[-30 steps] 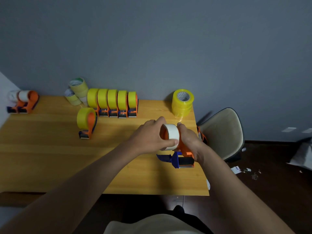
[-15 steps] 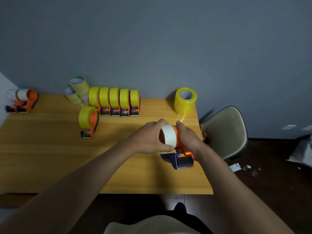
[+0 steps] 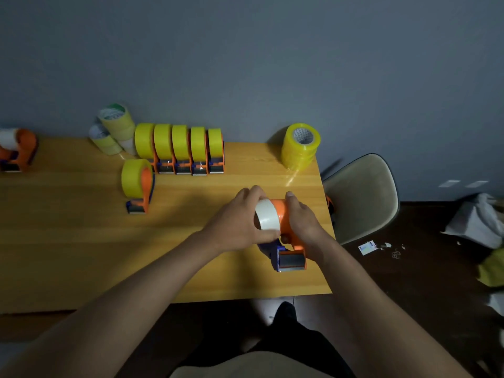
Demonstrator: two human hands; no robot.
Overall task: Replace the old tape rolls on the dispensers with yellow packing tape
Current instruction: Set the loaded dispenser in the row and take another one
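An orange and blue tape dispenser stands near the right end of the wooden table. My right hand grips its orange body from the right. My left hand holds the old white tape roll on the dispenser's left side, fingers curled over it. A stack of yellow packing tape rolls stands at the table's back right corner. A row of several dispensers with yellow tape lines the back, with one more yellow-loaded dispenser in front of it.
Pale used rolls are piled at the back left. Another orange dispenser with a white roll sits at the far left edge. A beige chair stands right of the table. Paper scraps and bags lie on the dark floor at right.
The white roll has slid a little leftward off the orange dispenser body in my left hand. My view has shifted slightly; both hands stay on the dispenser.
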